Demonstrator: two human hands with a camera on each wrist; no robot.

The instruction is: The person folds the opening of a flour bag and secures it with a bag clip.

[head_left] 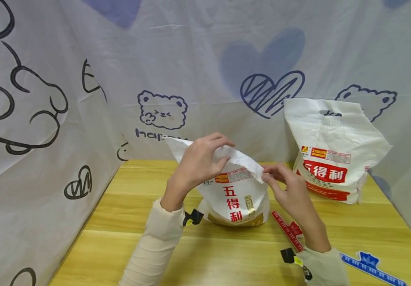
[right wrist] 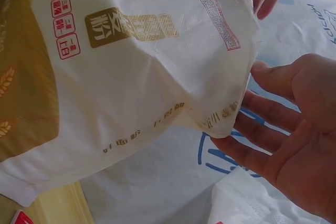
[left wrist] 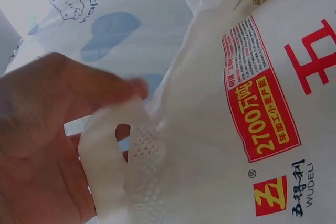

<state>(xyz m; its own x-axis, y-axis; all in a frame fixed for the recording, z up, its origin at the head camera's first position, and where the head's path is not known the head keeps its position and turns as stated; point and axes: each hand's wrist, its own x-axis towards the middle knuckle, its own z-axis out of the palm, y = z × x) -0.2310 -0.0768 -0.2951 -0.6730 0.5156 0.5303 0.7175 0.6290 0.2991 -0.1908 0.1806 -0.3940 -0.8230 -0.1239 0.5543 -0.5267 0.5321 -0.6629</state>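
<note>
A white flour bag [head_left: 235,194] with red lettering stands on the table in front of me, its top edge folding over. My left hand [head_left: 202,161] holds the upper left of that edge. In the left wrist view the left thumb [left wrist: 123,88] lies over the perforated handle strip [left wrist: 144,166], with fingers behind it. At the bag's upper right corner, my right hand [head_left: 291,190] pinches the edge. The right wrist view shows the right thumb [right wrist: 278,80] on one side of that corner and the fingers against the other. The bag's back is hidden.
Another white flour bag [head_left: 328,159] with a handle slot stands at the back right. A red clip with a piano-key pattern [head_left: 287,230] lies beside the right forearm, and a similar blue clip [head_left: 370,266] lies at the front right. Printed cloth [head_left: 205,59] surrounds the wooden table [head_left: 119,222].
</note>
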